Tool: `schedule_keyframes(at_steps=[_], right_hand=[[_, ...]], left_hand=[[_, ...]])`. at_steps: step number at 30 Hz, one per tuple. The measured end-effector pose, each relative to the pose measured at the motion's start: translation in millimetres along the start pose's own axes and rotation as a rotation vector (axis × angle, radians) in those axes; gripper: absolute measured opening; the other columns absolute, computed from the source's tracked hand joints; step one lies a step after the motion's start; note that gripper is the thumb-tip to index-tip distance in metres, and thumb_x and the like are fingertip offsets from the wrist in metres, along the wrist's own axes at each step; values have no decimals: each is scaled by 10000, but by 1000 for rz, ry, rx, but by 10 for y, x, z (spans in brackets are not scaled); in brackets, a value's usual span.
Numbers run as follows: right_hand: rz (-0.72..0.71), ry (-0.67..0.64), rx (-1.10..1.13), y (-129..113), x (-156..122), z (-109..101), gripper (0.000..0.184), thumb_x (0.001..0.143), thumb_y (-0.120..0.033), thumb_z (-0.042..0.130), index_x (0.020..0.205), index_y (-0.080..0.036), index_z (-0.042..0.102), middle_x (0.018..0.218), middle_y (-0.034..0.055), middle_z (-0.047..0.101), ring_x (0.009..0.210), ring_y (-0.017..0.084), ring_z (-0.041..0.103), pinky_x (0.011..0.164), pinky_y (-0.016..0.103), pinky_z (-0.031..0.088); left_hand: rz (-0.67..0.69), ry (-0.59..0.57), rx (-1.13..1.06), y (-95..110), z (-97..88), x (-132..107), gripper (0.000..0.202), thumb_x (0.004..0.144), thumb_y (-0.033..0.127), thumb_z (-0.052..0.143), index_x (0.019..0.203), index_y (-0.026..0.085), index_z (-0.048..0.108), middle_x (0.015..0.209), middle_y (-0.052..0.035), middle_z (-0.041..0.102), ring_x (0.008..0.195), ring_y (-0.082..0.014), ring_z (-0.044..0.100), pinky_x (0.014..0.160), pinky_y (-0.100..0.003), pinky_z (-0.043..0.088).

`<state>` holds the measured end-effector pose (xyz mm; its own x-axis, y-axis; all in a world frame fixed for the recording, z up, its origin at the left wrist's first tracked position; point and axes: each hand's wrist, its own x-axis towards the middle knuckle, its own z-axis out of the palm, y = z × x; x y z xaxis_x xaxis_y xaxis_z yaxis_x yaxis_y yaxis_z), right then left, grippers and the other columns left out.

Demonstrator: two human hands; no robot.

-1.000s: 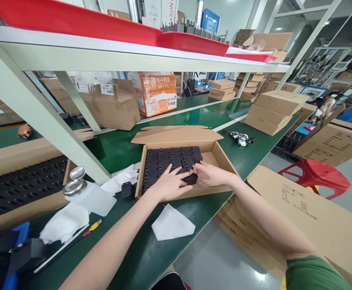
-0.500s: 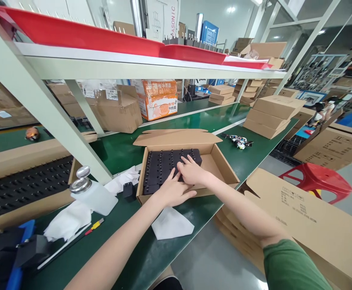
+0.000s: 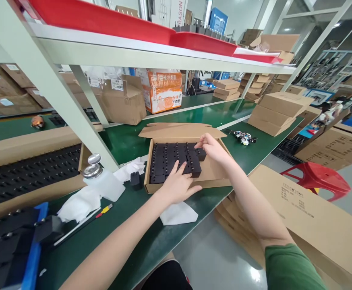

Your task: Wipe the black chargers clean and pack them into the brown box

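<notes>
Rows of black blocks (image 3: 176,159) with small round studs fill the left and middle of an open cardboard box (image 3: 215,177). My left hand (image 3: 177,185) lies over the box's near side, fingers spread, its fingertips resting on the blocks. At the right end of the rows, my right hand (image 3: 214,150) has its fingers bent and drawn together at the top of a black block (image 3: 202,155); its thumb is partly hidden. A white cloth (image 3: 179,213) sits below my left hand, and a loose black block (image 3: 135,181) stands just left of the box.
On the left are a pump bottle (image 3: 105,181), crumpled white tissue (image 3: 79,203), a long box of black blocks (image 3: 34,171) and a blue tray (image 3: 34,257). A shelf post (image 3: 73,104) rises behind them. Stacked cartons (image 3: 272,117) stand at the back right.
My right hand has moved away from my left, up and right to the end block. My left hand stays on the blocks' near side. The view has shifted slightly.
</notes>
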<state>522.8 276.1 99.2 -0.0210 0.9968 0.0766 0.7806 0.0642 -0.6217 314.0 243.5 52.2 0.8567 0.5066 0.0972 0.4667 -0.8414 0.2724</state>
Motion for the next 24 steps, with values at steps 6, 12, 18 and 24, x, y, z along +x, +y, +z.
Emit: schedule_keyframes(at_steps=[6,12,18,24], right_hand=[[18,-146,-179,13,19,393,282,950,-349,596,1150,-149,599,1128,71,636,995,196,635,874,409,545],[-34,-287,-349,-47,-108,375,233,965,-335,562,1112,-159,600,1057,55,630,881,160,625,775,344,551],[-186,-267,-477,20,-319,354,289,875,-188,560,1164,-192,548,955,80,660,820,226,609,710,344,514],[-328,-115,-650,123,-339,536,408,810,-277,695,1173,-96,648,1501,246,352,1346,453,321,1046,601,374]], left_hand=[[112,71,111,464,-312,-880,576,987,587,362,1187,147,676,1351,-92,624,1422,-397,355,1189,-648,197],[221,225,458,507,-482,-1830,500,911,596,525,1215,224,664,1368,-8,616,1353,-336,467,1235,-546,-52],[84,203,384,573,-215,-2162,564,928,658,442,1288,261,621,1459,15,529,1438,-320,342,1231,-560,-13],[-83,257,280,682,21,-2238,521,1011,537,329,1401,247,515,1536,4,430,1491,-253,252,1244,-494,43]])
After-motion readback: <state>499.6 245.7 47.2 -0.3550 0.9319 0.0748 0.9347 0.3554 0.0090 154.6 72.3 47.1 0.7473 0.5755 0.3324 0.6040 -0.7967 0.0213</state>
